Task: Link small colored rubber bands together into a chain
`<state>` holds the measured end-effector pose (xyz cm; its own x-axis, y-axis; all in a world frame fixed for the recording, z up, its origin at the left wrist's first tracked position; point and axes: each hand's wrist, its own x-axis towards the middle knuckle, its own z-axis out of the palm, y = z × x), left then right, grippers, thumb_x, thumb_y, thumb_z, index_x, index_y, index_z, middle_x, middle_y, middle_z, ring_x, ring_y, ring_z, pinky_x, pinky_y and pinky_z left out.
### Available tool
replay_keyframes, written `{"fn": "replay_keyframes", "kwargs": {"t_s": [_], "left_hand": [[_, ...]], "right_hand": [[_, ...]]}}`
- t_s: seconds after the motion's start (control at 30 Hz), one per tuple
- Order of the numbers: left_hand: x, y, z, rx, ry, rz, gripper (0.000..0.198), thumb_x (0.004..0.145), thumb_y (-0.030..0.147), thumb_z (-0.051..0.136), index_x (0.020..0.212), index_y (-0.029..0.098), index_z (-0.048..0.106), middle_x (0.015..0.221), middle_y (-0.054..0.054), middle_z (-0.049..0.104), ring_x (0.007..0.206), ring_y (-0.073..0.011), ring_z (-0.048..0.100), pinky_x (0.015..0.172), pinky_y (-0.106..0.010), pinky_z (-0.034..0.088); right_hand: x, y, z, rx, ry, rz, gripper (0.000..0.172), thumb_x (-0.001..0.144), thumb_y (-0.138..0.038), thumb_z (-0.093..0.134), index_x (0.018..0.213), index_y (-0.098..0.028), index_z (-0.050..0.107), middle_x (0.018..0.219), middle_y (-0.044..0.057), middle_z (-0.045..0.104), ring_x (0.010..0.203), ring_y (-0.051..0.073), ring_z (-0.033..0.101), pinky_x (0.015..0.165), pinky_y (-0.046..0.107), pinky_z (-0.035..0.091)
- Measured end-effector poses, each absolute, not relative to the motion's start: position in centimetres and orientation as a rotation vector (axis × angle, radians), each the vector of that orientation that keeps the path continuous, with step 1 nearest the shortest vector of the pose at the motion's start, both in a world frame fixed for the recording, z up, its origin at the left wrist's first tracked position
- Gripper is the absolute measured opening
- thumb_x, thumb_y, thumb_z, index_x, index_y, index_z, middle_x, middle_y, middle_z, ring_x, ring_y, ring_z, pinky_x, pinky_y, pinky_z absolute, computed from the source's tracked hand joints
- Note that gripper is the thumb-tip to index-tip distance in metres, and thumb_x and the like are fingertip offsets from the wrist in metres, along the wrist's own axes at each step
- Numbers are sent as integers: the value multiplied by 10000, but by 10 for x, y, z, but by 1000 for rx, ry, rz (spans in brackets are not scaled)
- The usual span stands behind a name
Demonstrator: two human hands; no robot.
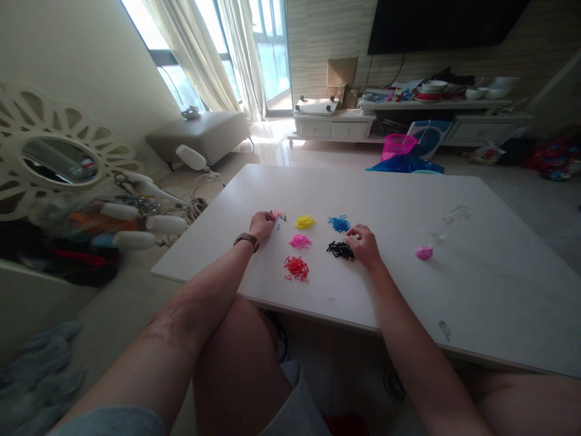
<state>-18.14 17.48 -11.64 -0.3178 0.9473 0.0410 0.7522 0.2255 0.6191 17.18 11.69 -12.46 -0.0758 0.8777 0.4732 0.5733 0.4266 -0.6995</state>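
Small loops that look like rubber bands lie on a white table (408, 206) in piles by colour: yellow (304, 222), pink (300, 241), red (296, 269), blue (339, 223) and black (341, 250). My left hand (262, 226), with a watch on its wrist, touches a small mixed-colour pile (278, 214) at the left. Its fingers are drawn together there, and what they grip is too small to tell. Between the blue and black piles, my right hand (364, 243) hovers at the black pile's upper right edge, thumb and forefinger pinched; I cannot make out anything in them.
On the table's right lie a pink rounded object (424, 252), a clear plastic piece (458, 213) and a small clear wrapper (444, 330). A white lamp with several shades (149, 224) stands off the left edge. Beyond the far edge is a pink basket (398, 146).
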Motion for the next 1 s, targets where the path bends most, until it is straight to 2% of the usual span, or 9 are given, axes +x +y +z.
{"fn": "replay_keyframes", "kwargs": {"t_s": [0.33, 0.8, 1.0], "left_hand": [[-182, 175, -108, 1537, 2164, 850, 152, 805, 205, 709, 927, 137, 767, 984, -102, 765, 884, -187, 671, 820, -253, 496], [-187, 175, -115, 1635, 2142, 628, 153, 816, 206, 677, 906, 137, 780, 944, -114, 771, 846, -194, 673, 717, -245, 462], [-184, 178, -114, 1631, 2164, 634, 167, 844, 197, 645, 946, 135, 762, 990, -111, 767, 878, -187, 665, 744, -237, 461]], "right_hand": [[171, 117, -125, -1254, -1752, 426, 114, 783, -277, 623, 680, -232, 608, 799, 34, 629, 846, 230, 562, 732, 356, 454], [170, 116, -125, -1255, -1757, 421, 136, 792, -298, 622, 672, -235, 614, 794, 38, 627, 853, 233, 566, 724, 356, 459], [171, 116, -125, -1251, -1759, 416, 141, 793, -303, 621, 670, -235, 610, 791, 38, 626, 844, 230, 566, 716, 353, 458]]}}
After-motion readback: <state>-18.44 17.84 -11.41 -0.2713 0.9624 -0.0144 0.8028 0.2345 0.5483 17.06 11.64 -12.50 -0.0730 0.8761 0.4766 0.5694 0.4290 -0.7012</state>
